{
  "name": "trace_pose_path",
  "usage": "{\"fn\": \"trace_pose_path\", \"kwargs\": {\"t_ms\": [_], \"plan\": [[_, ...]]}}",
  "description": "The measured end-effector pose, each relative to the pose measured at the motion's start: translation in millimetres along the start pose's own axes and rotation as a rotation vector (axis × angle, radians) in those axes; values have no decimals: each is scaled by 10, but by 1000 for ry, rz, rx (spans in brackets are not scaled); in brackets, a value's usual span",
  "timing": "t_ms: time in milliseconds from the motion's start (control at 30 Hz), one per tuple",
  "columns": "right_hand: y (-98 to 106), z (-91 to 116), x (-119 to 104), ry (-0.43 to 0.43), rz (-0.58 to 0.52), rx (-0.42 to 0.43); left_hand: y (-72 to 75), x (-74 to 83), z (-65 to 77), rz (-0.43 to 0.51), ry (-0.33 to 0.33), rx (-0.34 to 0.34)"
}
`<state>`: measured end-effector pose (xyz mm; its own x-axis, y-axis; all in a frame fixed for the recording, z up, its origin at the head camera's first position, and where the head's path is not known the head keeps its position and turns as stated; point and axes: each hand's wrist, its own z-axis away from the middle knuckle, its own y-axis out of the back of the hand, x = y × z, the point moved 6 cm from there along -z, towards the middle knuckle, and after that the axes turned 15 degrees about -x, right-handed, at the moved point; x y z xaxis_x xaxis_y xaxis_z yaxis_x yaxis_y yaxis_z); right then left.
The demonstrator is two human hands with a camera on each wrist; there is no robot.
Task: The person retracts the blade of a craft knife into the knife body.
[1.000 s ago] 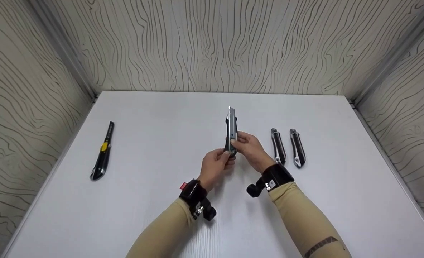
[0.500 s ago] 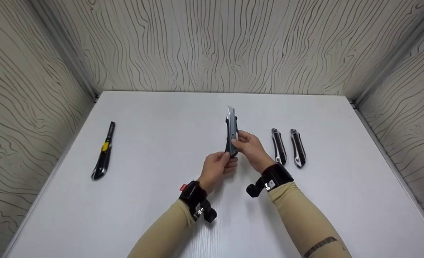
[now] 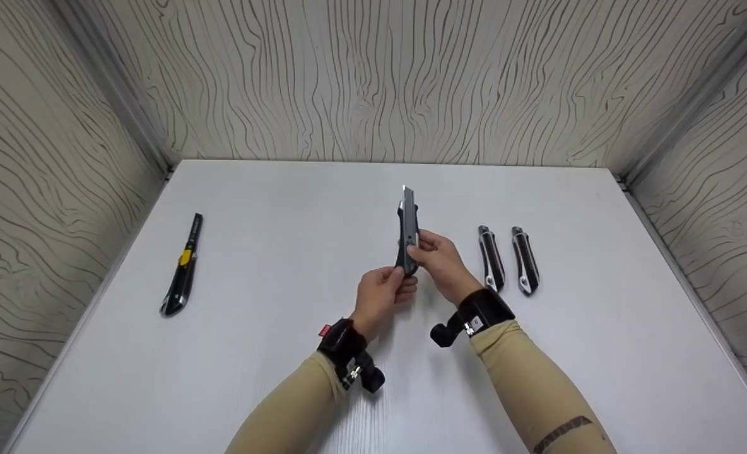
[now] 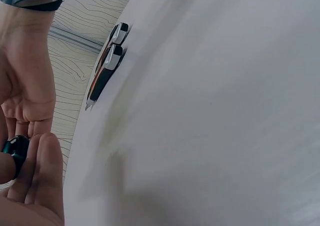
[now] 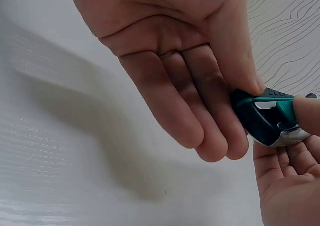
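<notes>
Between both hands, over the middle of the table, a grey and dark green utility knife [image 3: 409, 227] points away from me with its blade tip showing at the far end. My left hand [image 3: 378, 297] pinches the butt end between thumb and fingers. My right hand [image 3: 443, 263] grips the lower right side of the handle, thumb on top. In the right wrist view the knife's rounded green end [image 5: 257, 118] shows between the two hands. Only a small dark piece of the knife [image 4: 17, 151] appears in the left wrist view; the rest is hidden by fingers.
Two dark utility knives with silver trim, a nearer one [image 3: 491, 258] and an outer one [image 3: 525, 261], lie side by side right of my hands. A black cutter with a yellow slider [image 3: 185, 257] lies far left on the white table [image 3: 285, 208]. Wood-patterned walls [image 3: 373, 82] enclose the table.
Both hands keep their hold on the utility knife and stay in nearly the same place. My left hand has shifted very slightly down. The other knives have not moved.
</notes>
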<state>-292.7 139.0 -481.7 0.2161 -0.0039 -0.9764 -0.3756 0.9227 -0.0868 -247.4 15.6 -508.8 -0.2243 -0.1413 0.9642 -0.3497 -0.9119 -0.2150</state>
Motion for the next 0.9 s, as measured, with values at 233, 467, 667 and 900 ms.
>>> {"fn": "trace_pose_path", "kwargs": {"t_ms": [233, 467, 667, 900], "plan": [[-4, 12, 14, -7, -1, -2, -2, 7, 16, -4, 6, -8], [-14, 15, 21, -1, 15, -11, -2, -13, 3, 8, 7, -1], [-12, 6, 31, 1, 11, -15, -3, 2, 14, 4, 5, 4], [-16, 4, 33, 11, 3, -26, 4, 10, 19, 12, 16, 10]]}}
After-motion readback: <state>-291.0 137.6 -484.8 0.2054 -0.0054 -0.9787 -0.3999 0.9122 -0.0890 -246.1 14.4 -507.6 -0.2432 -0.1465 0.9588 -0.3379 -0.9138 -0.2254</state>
